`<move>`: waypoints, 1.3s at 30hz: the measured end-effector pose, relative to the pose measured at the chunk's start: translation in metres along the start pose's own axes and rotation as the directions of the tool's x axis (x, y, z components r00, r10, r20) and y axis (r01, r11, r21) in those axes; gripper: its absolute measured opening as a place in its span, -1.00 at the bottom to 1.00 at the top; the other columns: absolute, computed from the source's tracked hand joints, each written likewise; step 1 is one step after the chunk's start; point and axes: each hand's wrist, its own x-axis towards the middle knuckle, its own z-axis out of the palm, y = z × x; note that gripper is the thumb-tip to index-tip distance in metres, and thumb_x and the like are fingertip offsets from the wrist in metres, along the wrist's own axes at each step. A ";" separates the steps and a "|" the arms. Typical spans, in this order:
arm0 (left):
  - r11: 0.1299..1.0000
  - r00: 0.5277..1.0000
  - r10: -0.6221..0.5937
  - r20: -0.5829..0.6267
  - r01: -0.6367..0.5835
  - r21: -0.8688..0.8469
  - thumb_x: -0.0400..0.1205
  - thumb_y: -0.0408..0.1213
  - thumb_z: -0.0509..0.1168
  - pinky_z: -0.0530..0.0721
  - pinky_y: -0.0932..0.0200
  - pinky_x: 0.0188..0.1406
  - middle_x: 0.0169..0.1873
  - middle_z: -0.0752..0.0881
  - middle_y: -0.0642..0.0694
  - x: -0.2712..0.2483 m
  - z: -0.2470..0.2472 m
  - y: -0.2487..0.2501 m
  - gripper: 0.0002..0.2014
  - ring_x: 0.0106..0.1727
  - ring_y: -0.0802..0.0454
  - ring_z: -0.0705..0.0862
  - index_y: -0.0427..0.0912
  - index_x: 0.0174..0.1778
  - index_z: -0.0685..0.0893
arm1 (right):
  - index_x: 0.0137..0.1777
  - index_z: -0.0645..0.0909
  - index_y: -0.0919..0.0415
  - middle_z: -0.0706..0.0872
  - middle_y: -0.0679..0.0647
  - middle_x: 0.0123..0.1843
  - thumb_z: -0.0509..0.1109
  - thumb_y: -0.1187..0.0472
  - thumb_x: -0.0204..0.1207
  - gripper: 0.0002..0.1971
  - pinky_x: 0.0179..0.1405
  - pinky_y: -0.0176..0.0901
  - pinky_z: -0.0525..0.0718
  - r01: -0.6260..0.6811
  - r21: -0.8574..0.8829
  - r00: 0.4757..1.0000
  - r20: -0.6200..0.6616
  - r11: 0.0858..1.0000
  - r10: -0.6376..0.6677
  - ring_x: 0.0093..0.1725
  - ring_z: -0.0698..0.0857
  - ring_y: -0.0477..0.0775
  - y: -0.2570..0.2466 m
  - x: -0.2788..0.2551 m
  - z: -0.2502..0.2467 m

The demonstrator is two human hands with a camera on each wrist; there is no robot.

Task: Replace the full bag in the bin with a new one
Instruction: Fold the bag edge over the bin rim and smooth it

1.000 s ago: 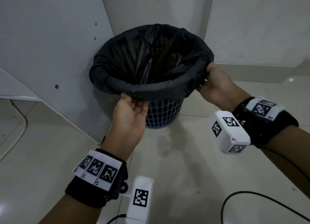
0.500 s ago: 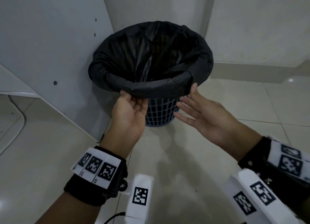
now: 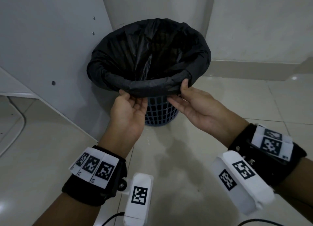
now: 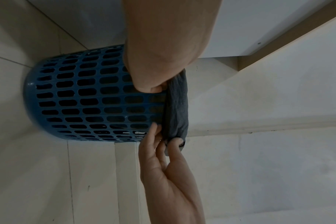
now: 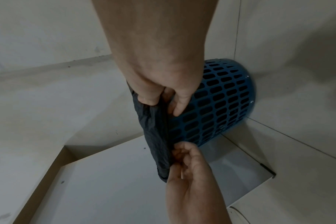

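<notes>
At the near rim of the blue bin (image 3: 161, 110), both hands busy with the folded cuff of the black bag (image 3: 149, 60): left hand (image 3: 128, 110) palm up beneath the cuff, thumb tip on its outer face, fingers (image 5: 179, 153) curled under the hem and pinching it; right hand (image 3: 196, 105) just beside, thumb pressed on the cuff, fingers (image 4: 153, 131) fairly straight beneath it against the lattice wall, likewise pinching the fold

Bag seated inside the bin, mouth wide, cuff turned over the rim above the fingers; contents not visible, interior only dark creased film. Whether old liner coming off or fresh one being seated: cannot tell for certain; slack, empty look suggests tidying a cuff already in place. Next move likely calling for an even pull of the hem along the rim, with a light grip, thin film being prone to tear or slip off the far side

Below the fingers, pale glossy floor tiles (image 3: 194, 183); bin tucked into a corner, white panel (image 3: 42, 39) beyond the left fingers, plain wall (image 3: 262, 22) and skirting behind; dark cable (image 3: 108, 219) on the floor near the wrists
</notes>
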 end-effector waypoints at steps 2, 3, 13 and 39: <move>1.000 1.000 -0.002 -0.002 0.002 0.000 0.81 -0.37 0.14 0.76 0.15 -0.03 -0.02 0.77 -0.15 0.000 0.000 0.001 -0.80 0.03 0.01 0.76 -0.16 0.01 0.68 | 0.24 0.61 0.43 0.86 0.17 0.01 0.31 0.21 0.69 -0.72 0.15 -0.02 0.79 0.031 0.032 0.999 0.011 0.999 -0.032 0.00 0.86 0.06 0.004 0.002 -0.004; 1.000 1.000 -0.005 -0.001 0.005 0.000 0.81 -0.36 0.14 0.76 0.15 -0.05 -0.02 0.77 -0.15 0.000 0.000 0.001 -0.79 0.04 0.01 0.76 -0.18 0.00 0.68 | 0.20 0.63 0.40 0.86 0.15 -0.04 0.30 0.23 0.69 -0.77 0.14 -0.02 0.80 0.042 0.043 0.999 0.015 0.998 -0.043 -0.03 0.86 0.04 0.005 0.003 -0.005; 0.981 1.000 0.025 -0.019 -0.021 0.193 0.75 -0.12 0.31 0.75 0.23 -0.14 -0.19 0.79 0.07 0.005 -0.008 0.000 -0.82 -0.23 0.18 0.69 -0.10 0.15 0.74 | 0.29 0.62 0.35 0.83 0.19 0.14 0.26 0.31 0.72 -0.77 0.14 -0.07 0.80 0.101 0.059 0.994 0.027 0.993 -0.103 0.17 0.81 0.12 0.002 0.008 0.003; 0.989 0.999 -0.009 0.050 0.002 0.146 0.75 -0.13 0.26 0.74 0.26 -0.13 -0.12 0.70 0.03 -0.022 -0.008 -0.029 -0.68 -0.28 0.19 0.64 -0.13 0.40 0.64 | 0.21 0.65 0.51 0.86 0.20 -0.11 0.48 0.25 0.60 -0.68 -0.01 -0.09 0.83 0.246 -0.068 0.952 -0.170 0.967 -0.255 -0.08 0.87 0.09 -0.001 -0.007 0.029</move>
